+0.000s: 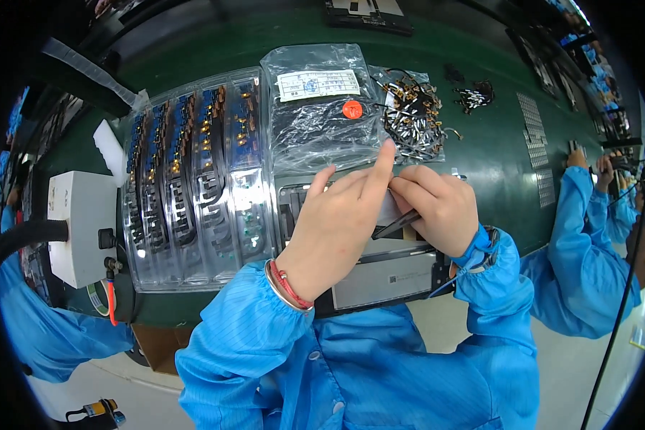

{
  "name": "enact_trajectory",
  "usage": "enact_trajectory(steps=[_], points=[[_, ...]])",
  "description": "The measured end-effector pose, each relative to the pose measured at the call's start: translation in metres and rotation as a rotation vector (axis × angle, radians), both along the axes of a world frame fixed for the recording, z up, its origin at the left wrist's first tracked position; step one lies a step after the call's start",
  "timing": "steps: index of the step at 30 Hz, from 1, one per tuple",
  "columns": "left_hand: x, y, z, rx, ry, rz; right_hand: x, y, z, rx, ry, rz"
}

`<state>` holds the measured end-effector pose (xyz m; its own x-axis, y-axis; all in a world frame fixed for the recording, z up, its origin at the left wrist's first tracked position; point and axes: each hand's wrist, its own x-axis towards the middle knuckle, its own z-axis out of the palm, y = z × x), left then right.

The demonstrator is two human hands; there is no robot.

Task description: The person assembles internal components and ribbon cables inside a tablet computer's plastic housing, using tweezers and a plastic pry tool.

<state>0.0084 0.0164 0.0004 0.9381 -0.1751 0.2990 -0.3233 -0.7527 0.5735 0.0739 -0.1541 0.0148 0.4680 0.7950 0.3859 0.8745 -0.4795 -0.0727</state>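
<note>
Both my hands are over an opened flat electronic device (383, 283) with a grey panel, at the table's front edge. My left hand (340, 222) lies palm down across it, fingers stretched out and index finger pointing away; its thumb is hidden. Dark tweezers (395, 226) sit in my right hand (441, 211), tips pointing down-left toward the device. The right thumb and fingertips are pinched together beside my left index finger. Whatever small part may be at those fingertips is too hidden to make out.
Clear trays (254, 190) of flex cables stand left, beside a white box (82, 229). Behind my hands lie a plastic bag (319, 125) with a label and a pile of short cables (416, 118). Small metal pieces (536, 143) line the right. A co-worker's sleeve (577, 251) is nearby.
</note>
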Motion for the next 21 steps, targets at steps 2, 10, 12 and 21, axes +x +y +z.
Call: enact_trajectory(steps=[2,10,12,21], points=[[-0.002,-0.003,0.001,0.189,-0.135,-0.008,-0.001,-0.007,0.006,-0.041,0.027,-0.028],[-0.014,-0.018,0.003,0.412,-0.179,0.035,-0.012,-0.078,-0.013,0.161,0.238,-0.407],[-0.015,-0.013,0.005,0.358,-0.141,0.021,-0.014,-0.080,-0.015,0.250,0.295,-0.405],[-0.015,-0.003,0.010,0.439,-0.115,-0.103,-0.001,-0.076,-0.010,0.385,0.609,-0.473]])
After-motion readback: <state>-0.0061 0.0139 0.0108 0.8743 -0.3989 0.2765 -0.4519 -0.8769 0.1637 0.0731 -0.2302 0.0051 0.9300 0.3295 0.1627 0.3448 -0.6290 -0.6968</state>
